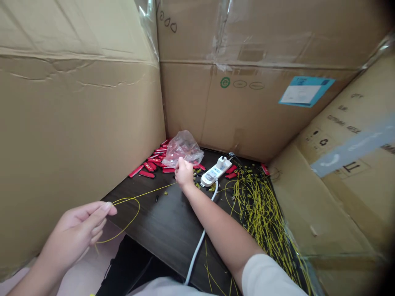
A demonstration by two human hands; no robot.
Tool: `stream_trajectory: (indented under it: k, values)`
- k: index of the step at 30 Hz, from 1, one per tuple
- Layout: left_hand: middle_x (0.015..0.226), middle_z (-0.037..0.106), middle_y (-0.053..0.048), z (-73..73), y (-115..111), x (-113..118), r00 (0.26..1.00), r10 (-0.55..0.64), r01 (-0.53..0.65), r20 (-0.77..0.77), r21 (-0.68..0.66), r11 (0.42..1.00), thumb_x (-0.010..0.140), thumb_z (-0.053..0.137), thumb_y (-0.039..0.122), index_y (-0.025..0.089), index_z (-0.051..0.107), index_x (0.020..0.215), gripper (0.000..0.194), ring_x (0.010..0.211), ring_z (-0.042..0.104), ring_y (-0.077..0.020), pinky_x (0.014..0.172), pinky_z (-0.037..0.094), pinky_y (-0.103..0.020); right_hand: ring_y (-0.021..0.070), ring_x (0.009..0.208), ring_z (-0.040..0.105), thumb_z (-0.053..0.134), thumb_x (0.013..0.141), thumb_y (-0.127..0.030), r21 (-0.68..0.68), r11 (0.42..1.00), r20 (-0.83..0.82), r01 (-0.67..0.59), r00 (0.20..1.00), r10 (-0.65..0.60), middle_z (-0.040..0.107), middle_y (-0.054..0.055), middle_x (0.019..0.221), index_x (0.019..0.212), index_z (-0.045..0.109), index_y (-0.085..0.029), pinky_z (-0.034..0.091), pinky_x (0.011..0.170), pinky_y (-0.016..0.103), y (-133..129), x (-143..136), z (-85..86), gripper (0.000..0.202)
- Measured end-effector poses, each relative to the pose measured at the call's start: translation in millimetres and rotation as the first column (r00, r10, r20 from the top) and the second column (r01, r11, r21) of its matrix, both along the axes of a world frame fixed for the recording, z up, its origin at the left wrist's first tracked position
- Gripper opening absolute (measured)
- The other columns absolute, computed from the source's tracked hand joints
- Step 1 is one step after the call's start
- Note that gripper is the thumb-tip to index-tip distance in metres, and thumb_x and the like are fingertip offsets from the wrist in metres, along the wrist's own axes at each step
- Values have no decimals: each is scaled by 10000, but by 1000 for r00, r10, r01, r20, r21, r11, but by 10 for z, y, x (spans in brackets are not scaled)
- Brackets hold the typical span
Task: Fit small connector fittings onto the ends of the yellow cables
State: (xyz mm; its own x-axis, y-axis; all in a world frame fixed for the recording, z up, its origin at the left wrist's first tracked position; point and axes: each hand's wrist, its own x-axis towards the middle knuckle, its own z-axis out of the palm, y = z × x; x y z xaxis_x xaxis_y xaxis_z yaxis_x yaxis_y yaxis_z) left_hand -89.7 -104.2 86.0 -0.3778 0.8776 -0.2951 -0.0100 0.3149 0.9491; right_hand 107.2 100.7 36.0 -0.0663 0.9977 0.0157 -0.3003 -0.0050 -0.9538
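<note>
My left hand [84, 228], at the lower left, pinches a thin yellow cable [135, 207] between thumb and fingertips. A loop of the cable hangs beside that hand, and one strand stretches right towards my other hand. My right hand [184, 172] reaches over the dark table with its fingers closed, at the near edge of a clear plastic bag [182, 146]. What those fingers hold is too small to make out. Red packets [148, 166] lie in a pile left of the bag. Small black and yellow pieces [166, 193] are scattered near my right hand.
A white power strip [216, 170] with a plug in it lies right of my right hand, its grey cord [197, 246] running to the front edge. Tangled yellow cables [262, 209] cover the right side. Tall cardboard boxes [77, 123] wall the table [148, 222] on three sides.
</note>
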Motion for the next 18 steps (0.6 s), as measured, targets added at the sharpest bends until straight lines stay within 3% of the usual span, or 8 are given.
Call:
stream_trajectory:
  k: [8, 13, 18]
  values:
    - [466, 209, 90, 179, 70, 127, 999, -24, 26, -47, 45, 999, 626, 713, 544, 126, 623, 743, 443, 400, 187, -35, 371, 159, -152, 86, 438, 339, 500, 827, -526, 75, 996, 128, -53, 991, 43, 327, -53, 425, 544, 406, -195, 256, 421, 191, 43, 62, 23, 446]
    - [457, 212, 89, 87, 22, 50, 999, -39, 42, -28, 85, 996, 740, 611, 508, 135, 614, 744, 372, 397, 186, -43, 368, 174, -154, 85, 450, 349, 502, 840, -483, 165, 980, 198, -115, 977, 81, 356, -43, 441, 526, 426, -187, 254, 432, 198, -34, 49, 77, 438]
    - [454, 207, 96, 26, -18, -39, 999, -46, 44, 17, 113, 993, 731, 626, 509, 126, 614, 745, 383, 396, 173, -37, 367, 168, -151, 83, 457, 351, 518, 845, -459, 187, 971, 221, -149, 970, 106, 378, -36, 454, 519, 438, -182, 251, 439, 200, -126, 33, 166, 435]
